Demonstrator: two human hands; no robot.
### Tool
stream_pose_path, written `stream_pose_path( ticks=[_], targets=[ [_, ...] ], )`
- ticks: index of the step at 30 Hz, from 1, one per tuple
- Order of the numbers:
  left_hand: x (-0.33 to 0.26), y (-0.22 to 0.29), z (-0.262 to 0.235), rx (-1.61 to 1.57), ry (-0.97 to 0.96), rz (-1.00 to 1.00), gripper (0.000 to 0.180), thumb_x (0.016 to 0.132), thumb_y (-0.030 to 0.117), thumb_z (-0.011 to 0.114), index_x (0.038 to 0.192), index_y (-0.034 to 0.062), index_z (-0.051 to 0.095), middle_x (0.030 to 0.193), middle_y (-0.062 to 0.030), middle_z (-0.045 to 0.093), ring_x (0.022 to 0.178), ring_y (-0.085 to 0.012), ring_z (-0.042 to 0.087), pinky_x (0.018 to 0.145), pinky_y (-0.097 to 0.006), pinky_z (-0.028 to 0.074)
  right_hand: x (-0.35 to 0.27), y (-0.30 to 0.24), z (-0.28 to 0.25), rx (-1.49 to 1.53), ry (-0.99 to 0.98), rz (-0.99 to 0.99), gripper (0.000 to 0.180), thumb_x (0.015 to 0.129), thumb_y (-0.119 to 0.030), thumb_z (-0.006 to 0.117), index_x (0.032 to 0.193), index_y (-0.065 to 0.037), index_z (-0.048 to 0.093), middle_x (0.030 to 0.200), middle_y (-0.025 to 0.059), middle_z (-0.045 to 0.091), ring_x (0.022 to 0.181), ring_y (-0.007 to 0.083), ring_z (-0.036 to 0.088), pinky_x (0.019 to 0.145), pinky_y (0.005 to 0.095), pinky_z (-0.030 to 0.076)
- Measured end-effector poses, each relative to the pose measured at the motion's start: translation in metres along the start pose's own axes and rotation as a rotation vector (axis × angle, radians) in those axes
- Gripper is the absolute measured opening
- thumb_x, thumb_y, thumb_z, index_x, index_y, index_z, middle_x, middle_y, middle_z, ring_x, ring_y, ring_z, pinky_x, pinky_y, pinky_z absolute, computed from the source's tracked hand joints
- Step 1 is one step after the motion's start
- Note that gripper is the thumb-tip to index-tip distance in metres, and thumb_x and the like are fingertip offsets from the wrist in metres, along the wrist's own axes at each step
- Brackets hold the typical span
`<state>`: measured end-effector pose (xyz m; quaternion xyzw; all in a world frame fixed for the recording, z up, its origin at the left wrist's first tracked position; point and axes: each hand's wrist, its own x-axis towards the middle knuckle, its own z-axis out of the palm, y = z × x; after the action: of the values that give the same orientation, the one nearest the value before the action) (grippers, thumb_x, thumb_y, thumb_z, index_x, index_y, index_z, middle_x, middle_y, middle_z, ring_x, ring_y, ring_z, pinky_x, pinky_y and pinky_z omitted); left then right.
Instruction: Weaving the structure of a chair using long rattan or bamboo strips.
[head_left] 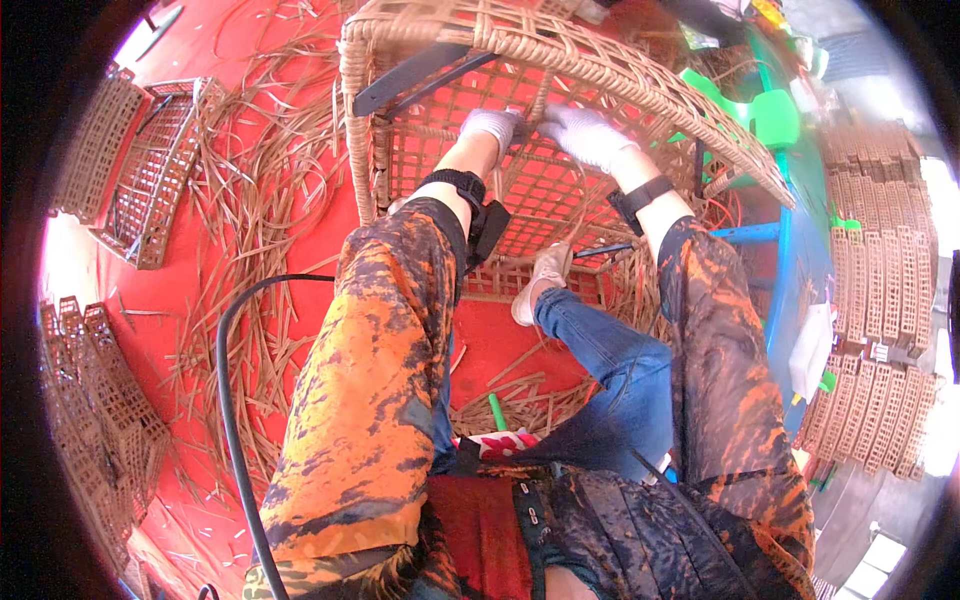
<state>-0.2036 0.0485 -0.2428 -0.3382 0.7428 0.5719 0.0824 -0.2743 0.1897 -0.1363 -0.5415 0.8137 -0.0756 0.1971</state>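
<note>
A large woven rattan basket frame [545, 40] stands before me, its open lattice sides showing the red floor through them. My left hand [490, 128], in a white glove, reaches inside it with bent fingers closed at the weave; what they hold is too small to make out. Close by on the right, my gloved right hand [590, 138] lies against the same lattice with fingers stretched toward the left hand. An upright rattan strand [541, 95] runs between the two hands. Dark flat bars [415, 78] brace the frame's upper left corner.
Loose rattan strips [265, 200] litter the red floor. Woven frames [150, 170] lie at left, with more stacked [95, 430] below. On the right stand a blue rail [785, 270], a bright green piece [770, 118] and stacked woven panels [880, 290]. A black cable [228, 400] curves past my left arm.
</note>
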Motion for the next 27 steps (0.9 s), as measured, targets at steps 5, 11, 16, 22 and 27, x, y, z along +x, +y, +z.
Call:
stream_pose_path(
  ticks=[5,11,16,22,27],
  targets=[
    [-0.017,0.026,-0.005,0.837,0.137,0.386,0.028,0.089,0.024,0.047,0.101,0.0063,0.064,0.107,-0.0168,0.063,0.097,-0.0333,0.061,0.082,-0.044,0.049,-0.114,-0.044,0.014,0.045,-0.083,-0.020,0.024,0.087,-0.024,0.054,0.097,-0.004,0.061,0.086,0.0203,0.062,0.085,0.0376,0.061,0.071,0.0439,0.049],
    [-0.092,0.046,0.005,0.460,0.380,0.186,0.043,0.085,0.041,0.047,0.110,0.0105,0.064,0.116,-0.0101,0.063,0.113,-0.0290,0.055,0.100,-0.056,0.030,-0.358,-0.156,0.062,0.064,-0.578,-0.196,0.008,0.077,-0.016,0.057,0.076,-0.009,0.056,0.068,0.0128,0.058,0.063,0.0326,0.061,0.053,0.0435,0.049],
    [-0.090,0.048,0.015,0.526,0.360,0.194,0.037,0.080,0.032,0.056,0.107,0.0089,0.065,0.102,-0.0128,0.067,0.097,-0.0326,0.063,0.085,-0.043,0.047,-0.516,-0.145,0.058,-0.207,-0.887,0.270,0.013,0.086,-0.023,0.052,0.085,-0.013,0.060,0.072,0.0091,0.063,0.068,0.0257,0.064,0.052,0.0418,0.050],
    [-0.036,0.009,0.000,0.554,0.363,0.340,0.031,0.088,0.026,0.048,0.109,0.0099,0.064,0.111,-0.0144,0.062,0.100,-0.0328,0.061,0.086,-0.043,0.049,-0.539,-0.147,0.058,-0.095,-1.258,0.431,0.015,0.082,-0.020,0.054,0.087,-0.008,0.062,0.078,0.0122,0.064,0.073,0.0276,0.065,0.061,0.0403,0.052],
    [-0.012,0.004,-0.010,0.912,0.197,0.342,0.035,0.091,0.028,0.043,0.116,0.0110,0.060,0.118,-0.0118,0.060,0.104,-0.0313,0.060,0.088,-0.043,0.049,-0.361,-0.062,-0.016,-0.216,0.008,0.046,0.020,0.083,-0.014,0.054,0.099,-0.006,0.063,0.088,0.0156,0.063,0.081,0.0327,0.062,0.072,0.0397,0.050]
  ],
)
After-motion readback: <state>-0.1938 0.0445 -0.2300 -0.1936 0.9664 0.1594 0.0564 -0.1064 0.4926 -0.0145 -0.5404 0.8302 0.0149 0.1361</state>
